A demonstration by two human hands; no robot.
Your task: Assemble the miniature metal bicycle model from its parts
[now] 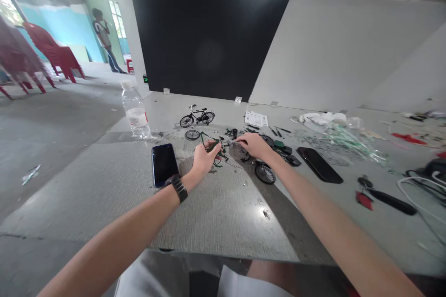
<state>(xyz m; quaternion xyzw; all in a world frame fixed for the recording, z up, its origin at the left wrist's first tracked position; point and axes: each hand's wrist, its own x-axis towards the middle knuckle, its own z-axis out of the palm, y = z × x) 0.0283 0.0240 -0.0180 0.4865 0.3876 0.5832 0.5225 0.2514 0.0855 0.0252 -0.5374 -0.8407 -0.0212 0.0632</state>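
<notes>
My left hand (205,157), with a black watch on its wrist, is closed on a small dark green model bicycle frame (213,145) held just above the grey table (216,213). My right hand (253,144) reaches in from the right, its fingers pinched on a small silver part (232,143) at the frame's end. A loose model wheel (265,173) lies just right of my hands, and another wheel (192,134) lies behind them. A finished black model bicycle (197,117) stands further back.
A blue phone (163,164) lies left of my left hand, a black phone (319,164) to the right. A water bottle (135,111) stands at the back left. Red-handled pliers (383,197), plastic bags (334,137) and small parts lie on the right. A person (104,39) stands far off beside red chairs (52,51).
</notes>
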